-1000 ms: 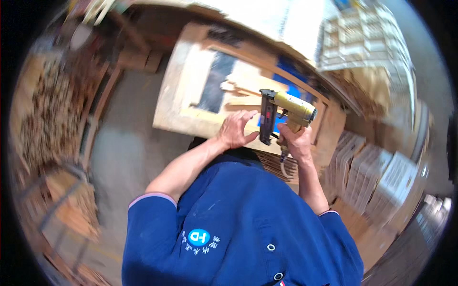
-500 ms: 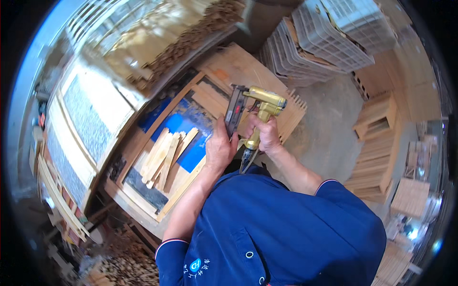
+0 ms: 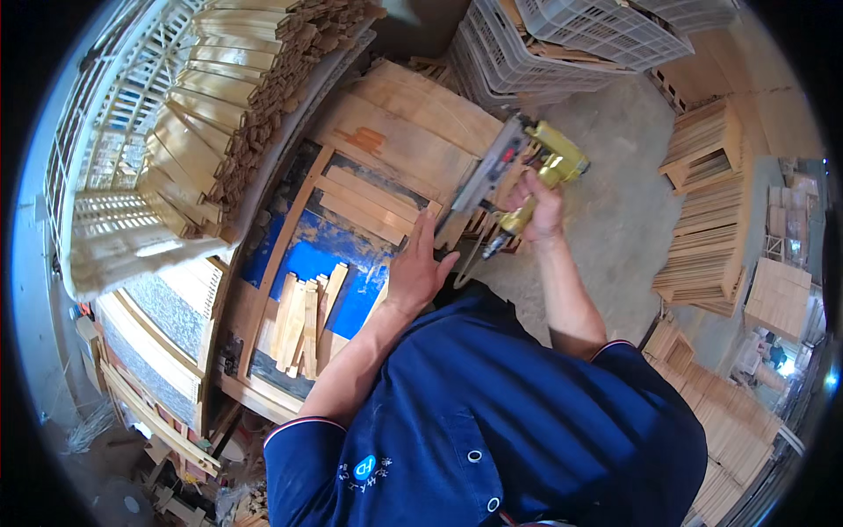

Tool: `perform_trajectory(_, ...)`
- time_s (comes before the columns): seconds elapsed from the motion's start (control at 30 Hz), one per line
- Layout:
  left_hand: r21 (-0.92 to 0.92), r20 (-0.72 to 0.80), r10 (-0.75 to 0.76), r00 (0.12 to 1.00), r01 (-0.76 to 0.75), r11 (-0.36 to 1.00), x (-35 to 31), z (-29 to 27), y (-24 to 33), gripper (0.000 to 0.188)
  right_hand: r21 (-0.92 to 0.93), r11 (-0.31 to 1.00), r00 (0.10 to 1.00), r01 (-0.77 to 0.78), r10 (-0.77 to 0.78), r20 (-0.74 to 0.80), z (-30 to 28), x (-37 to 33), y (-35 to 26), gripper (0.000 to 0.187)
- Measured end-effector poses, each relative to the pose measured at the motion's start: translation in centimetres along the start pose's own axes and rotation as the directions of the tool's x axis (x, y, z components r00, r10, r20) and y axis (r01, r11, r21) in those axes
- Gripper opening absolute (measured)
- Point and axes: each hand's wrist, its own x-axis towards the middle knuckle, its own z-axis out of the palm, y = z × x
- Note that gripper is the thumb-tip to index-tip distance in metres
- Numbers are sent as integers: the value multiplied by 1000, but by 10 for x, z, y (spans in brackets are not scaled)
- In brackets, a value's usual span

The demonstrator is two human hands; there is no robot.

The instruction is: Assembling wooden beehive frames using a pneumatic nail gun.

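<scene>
My right hand [image 3: 544, 209] grips the handle of a gold nail gun [image 3: 562, 156], its dark magazine slanting down to the left; motion blurs it slightly. A thin hose hangs from the handle's end. My left hand [image 3: 416, 272] is open, its fingers stretched out together at the workbench's near edge, beside two flat wooden slats [image 3: 364, 205]. Whether its palm touches the wood is hidden. A loose pile of short wooden strips [image 3: 307, 318] lies left of that hand, partly over a worn blue patch [image 3: 307, 256] of the bench. One long wooden strip [image 3: 288, 227] runs along the patch's far side.
A large white crate [image 3: 75, 255] packed with wooden pieces stands at upper left. Stacked pale crates [image 3: 562, 53] rise at the back right. Wooden stacks [image 3: 702, 246] stand on the grey floor [image 3: 615, 255] at right. Wooden boards [image 3: 413, 114] cover the bench's far end.
The nail gun has swung right and away from my left hand, which was against its magazine. My left hand's fingers have straightened over the bench edge. The whole view has shifted too.
</scene>
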Motion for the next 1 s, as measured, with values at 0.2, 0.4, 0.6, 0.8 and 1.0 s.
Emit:
perform_trajectory(0.2,111,-217,38,975,-14,994,115,-10,-106,13,164,978,986,-128,108,128,-42,8,-14,33)
perform_trajectory(0.4,387,59,248,967,-251,887,195,0,-206,14,433,865,959,-255,168,228,-62,4,18,35)
perform_trajectory(0.6,428,219,126,968,-211,879,213,6,-218,13,583,746,938,-323,174,299,-64,5,24,29)
perform_trajectory(0.8,450,288,161,944,-282,848,218,1,-226,12,609,721,940,-332,197,279,-76,12,35,31)
perform_trajectory(1.0,446,350,209,913,-358,820,223,-3,-218,12,519,778,928,-354,223,300,-68,14,29,33)
